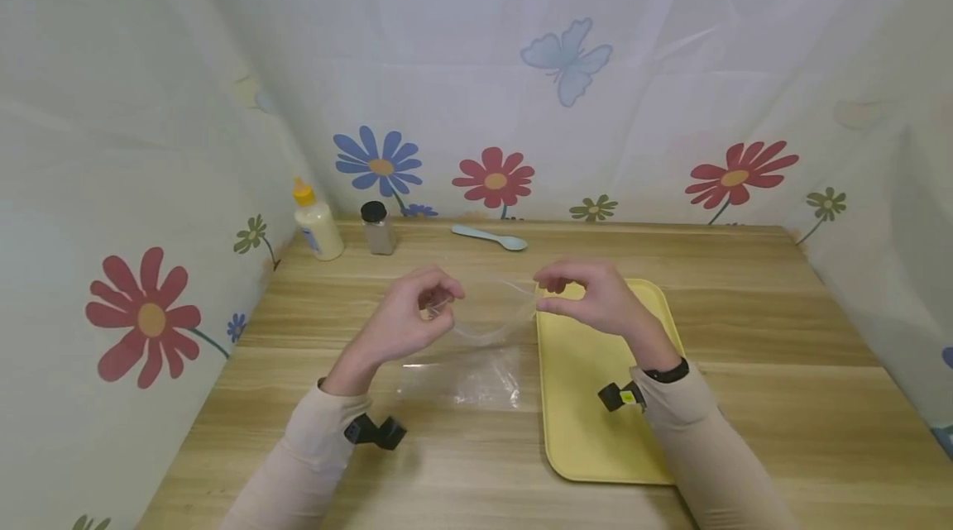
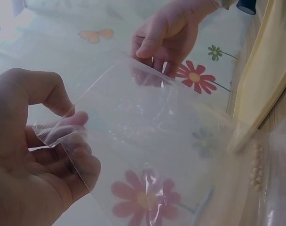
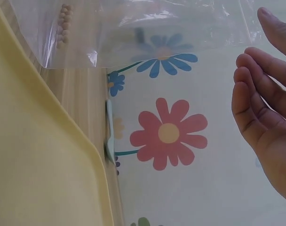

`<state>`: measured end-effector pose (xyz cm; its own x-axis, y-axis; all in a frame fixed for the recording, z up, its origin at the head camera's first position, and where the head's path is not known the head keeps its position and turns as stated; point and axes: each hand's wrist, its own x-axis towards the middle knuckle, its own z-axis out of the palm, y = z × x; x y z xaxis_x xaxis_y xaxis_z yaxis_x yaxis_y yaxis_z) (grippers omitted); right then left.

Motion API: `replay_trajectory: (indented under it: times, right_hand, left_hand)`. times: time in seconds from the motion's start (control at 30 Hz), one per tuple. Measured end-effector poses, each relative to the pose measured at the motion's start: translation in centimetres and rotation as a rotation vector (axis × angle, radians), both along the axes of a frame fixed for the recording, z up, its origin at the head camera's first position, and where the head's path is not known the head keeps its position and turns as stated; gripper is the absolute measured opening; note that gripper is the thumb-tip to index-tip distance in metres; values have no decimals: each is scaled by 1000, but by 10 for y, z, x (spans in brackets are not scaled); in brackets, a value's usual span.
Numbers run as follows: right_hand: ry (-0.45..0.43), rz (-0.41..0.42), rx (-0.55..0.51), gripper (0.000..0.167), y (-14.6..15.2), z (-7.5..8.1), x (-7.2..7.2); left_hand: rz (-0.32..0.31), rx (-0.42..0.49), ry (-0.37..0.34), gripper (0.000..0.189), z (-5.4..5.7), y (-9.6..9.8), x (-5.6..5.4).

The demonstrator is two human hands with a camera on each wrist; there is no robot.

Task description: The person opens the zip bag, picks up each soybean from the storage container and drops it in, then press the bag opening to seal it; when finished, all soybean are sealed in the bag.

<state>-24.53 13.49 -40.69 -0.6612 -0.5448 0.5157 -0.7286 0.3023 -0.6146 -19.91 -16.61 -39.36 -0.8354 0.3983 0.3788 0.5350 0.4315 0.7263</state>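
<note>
A clear plastic bag [image 1: 462, 381] hangs over the table with its mouth spread between the two hands. My left hand [image 1: 413, 311] pinches one side of the mouth, thumb and curled fingers on the film [image 2: 133, 122]. At the opposite side of the mouth is my right hand [image 1: 591, 294], its thumb apart from its fingers. In the left wrist view, fingertips of the right hand [image 2: 169, 37] show through the plastic at its upper edge. Small beige beads [image 2: 257, 169] appear through the film low down; I cannot tell whether they lie inside.
A yellow tray [image 1: 596, 439] lies on the wooden table [image 1: 774, 398] under the right forearm. Along the back stand a squeeze bottle [image 1: 320, 228] with an orange cap and a black-lidded jar [image 1: 380, 236], with a pale blue spoon [image 1: 487, 237] to their right. Flower-printed curtain [image 1: 417, 59] surrounds the table.
</note>
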Motion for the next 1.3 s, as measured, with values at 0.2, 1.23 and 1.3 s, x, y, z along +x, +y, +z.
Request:
replay_trajectory:
  times: [0.2, 1.23, 1.3]
  right_hand:
    - [-29, -1, -18, 18, -1, -2, 0]
    - [64, -45, 32, 12, 14, 17, 8]
    - [95, -49, 40, 14, 14, 20, 9]
  left_hand:
    - [-19, 44, 9, 26, 0, 1, 1]
    - [-114, 50, -42, 27, 21, 2, -14]
    - [-127, 52, -35, 26, 22, 1, -15]
